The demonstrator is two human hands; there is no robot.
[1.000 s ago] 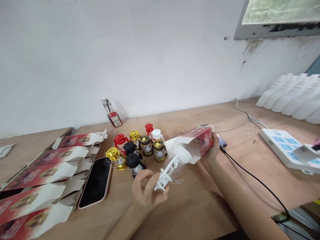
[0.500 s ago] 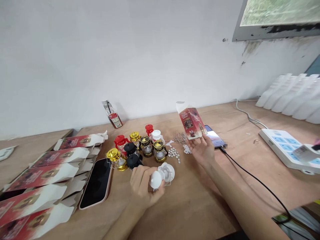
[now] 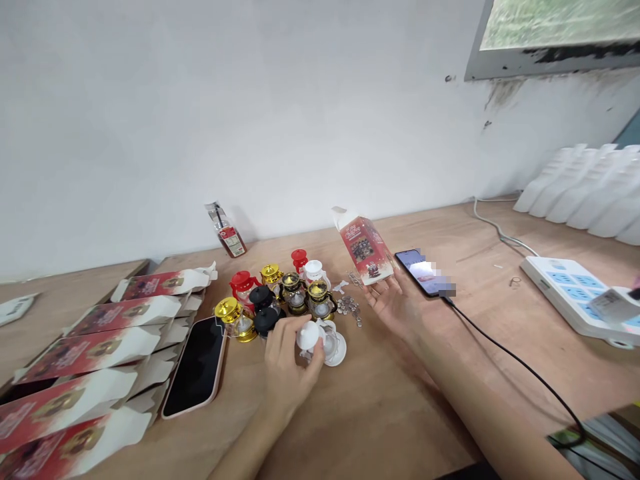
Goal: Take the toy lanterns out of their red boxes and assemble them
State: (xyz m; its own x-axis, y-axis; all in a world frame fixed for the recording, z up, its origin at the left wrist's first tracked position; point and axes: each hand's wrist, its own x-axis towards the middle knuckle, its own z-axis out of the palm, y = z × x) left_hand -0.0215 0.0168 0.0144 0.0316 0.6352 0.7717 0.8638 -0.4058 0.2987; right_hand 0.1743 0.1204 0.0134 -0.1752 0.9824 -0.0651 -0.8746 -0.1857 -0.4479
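Observation:
A small white lantern (image 3: 332, 345), tilted with its base facing right, is pinched by its cap in my left hand (image 3: 290, 360). My right hand (image 3: 393, 308) holds up a red and white printed box (image 3: 366, 250) with its top flap open, fingers at its lower end. Just beyond my left hand stand several miniature lanterns: a gold one (image 3: 235, 319), a red one (image 3: 243, 287), a black one (image 3: 267, 321), a bronze one (image 3: 321, 300) and another white one (image 3: 315, 271). Small round silver pieces (image 3: 349, 307) lie between my hands.
Several red boxes (image 3: 115, 307) lie in a row at left, beside a dark-screened phone (image 3: 194, 367). A lit phone (image 3: 420, 272) with a black cable lies right of my right hand. Farther right are a power strip (image 3: 570, 293) and white bottles (image 3: 580, 193). A drink pouch (image 3: 230, 237) stands by the wall.
My right hand has brought the box leftward and slightly down, uncovering more of the lit phone. My left hand has shifted slightly up, and the white lantern's base has turned downward.

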